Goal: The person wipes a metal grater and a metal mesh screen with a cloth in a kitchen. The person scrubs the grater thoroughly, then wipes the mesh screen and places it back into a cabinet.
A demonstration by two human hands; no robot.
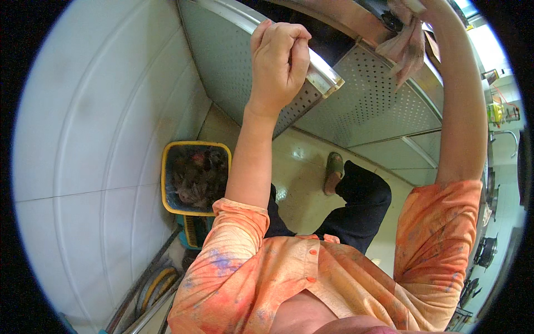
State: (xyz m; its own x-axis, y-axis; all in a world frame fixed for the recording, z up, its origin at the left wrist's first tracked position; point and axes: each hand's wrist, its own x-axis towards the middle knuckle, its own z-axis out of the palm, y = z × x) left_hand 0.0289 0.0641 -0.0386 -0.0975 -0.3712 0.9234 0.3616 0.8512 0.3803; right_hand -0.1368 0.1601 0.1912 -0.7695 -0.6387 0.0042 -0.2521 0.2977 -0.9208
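My left hand (281,62) is curled over the shiny metal edge (325,79) of an open cabinet door. The door's panel (225,62) is grey and perforated with small holes. Beyond the edge lies a dark cabinet opening (329,31). My right hand (411,9) is up at the top right, partly cut off by the frame's upper border. A limp, pale pinkish cloth (404,54) hangs from it, in front of the metal counter edge (434,89).
A yellow-rimmed container (166,179) with dark, tangled contents stands by the white tiled wall (91,125). Long poles (137,279) lean below it. Another perforated panel (367,92) is at right. A faucet (511,140) and a gas burner (486,252) line the far-right counter.
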